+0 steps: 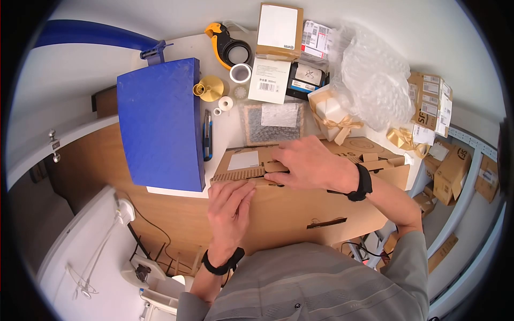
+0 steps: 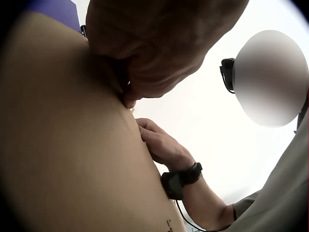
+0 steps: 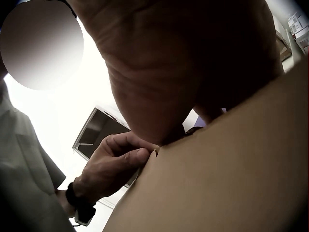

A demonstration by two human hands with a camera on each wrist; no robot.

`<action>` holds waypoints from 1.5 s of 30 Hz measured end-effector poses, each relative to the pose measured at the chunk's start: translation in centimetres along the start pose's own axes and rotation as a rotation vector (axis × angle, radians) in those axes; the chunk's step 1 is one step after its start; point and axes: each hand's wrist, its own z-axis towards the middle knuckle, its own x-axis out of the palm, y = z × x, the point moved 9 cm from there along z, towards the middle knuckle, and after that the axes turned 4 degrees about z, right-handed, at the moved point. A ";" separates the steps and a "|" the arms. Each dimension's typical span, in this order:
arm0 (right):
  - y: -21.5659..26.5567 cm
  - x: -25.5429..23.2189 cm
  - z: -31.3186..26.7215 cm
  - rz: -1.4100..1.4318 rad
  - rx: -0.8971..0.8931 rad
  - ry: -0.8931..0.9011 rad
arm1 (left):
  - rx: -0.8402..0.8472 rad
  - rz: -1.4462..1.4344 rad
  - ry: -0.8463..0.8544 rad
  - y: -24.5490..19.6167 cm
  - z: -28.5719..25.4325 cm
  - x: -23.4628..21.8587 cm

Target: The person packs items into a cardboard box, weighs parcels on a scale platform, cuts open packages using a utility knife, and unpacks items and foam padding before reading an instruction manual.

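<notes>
A large brown cardboard box (image 1: 300, 214) stands in front of the person, its long side facing the body. At its upper left edge, the left hand (image 1: 230, 208) pinches the cardboard between thumb and bent fingers; the right wrist view shows this left hand (image 3: 113, 159) at the edge too. Reaching in from the right, the right hand (image 1: 316, 163) bends over the top edge and grips a cardboard flap (image 1: 276, 167) there. A white label (image 1: 244, 160) lies on the top near the left hand. In the left wrist view the right hand (image 2: 164, 145) is at the same edge.
Left of the box is a blue panel (image 1: 158, 125), with a utility knife (image 1: 208, 136) beside it. Behind sit a tape dispenser (image 1: 222, 45), a gold spool (image 1: 213, 88), a padded parcel (image 1: 273, 123), a ribboned white box (image 1: 329, 109) and bubble wrap (image 1: 375, 75). Shelves with cartons (image 1: 452, 174) stand right.
</notes>
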 end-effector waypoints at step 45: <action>1.6 0.0 -1.5 -0.135 -0.324 -0.109 | 0.109 0.057 -0.084 -0.1 -0.7 0.2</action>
